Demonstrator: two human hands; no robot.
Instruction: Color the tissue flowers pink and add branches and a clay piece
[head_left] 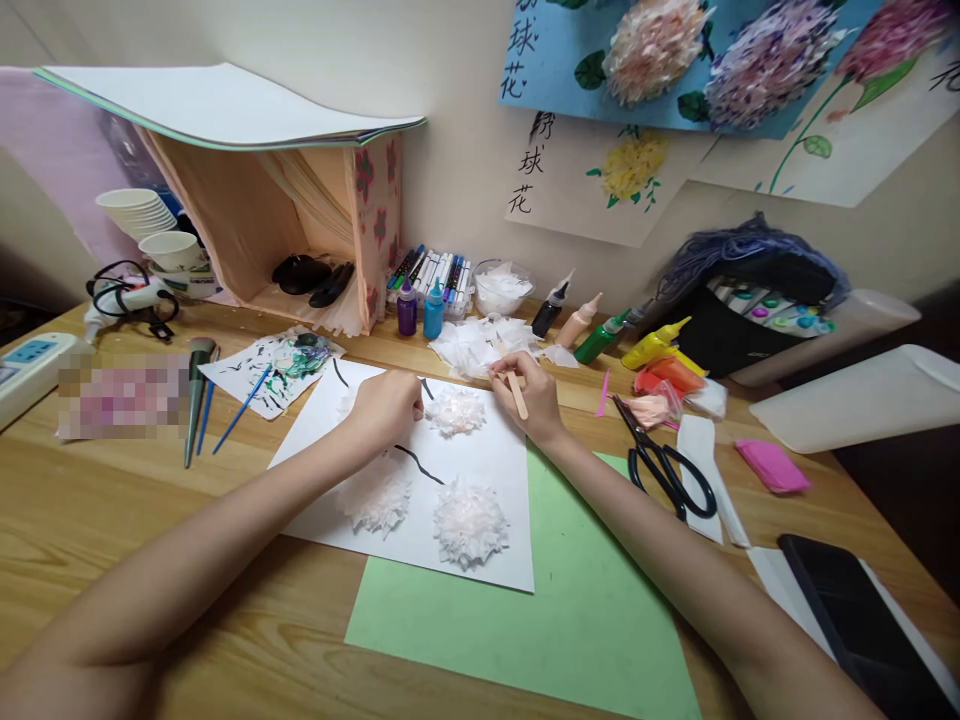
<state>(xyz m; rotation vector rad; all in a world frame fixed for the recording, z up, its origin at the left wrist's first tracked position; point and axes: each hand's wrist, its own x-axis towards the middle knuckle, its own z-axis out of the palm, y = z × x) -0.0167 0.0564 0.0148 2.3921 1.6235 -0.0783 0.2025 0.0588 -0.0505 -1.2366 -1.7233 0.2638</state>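
Observation:
A white sheet lies on the wooden desk with three white tissue-paper flowers glued on it and black painted stems. My left hand rests curled on the sheet just left of the upper flower; whether it holds anything is hidden. My right hand grips a flat wooden stick and a small bit of white tissue, just right of that flower. A pile of white tissue pieces lies right behind my hands.
Green paper lies under the white sheet. Black scissors sit to the right, paint bottles and markers at the back. Brushes and a paint-smeared sheet lie left; a dark phone at right.

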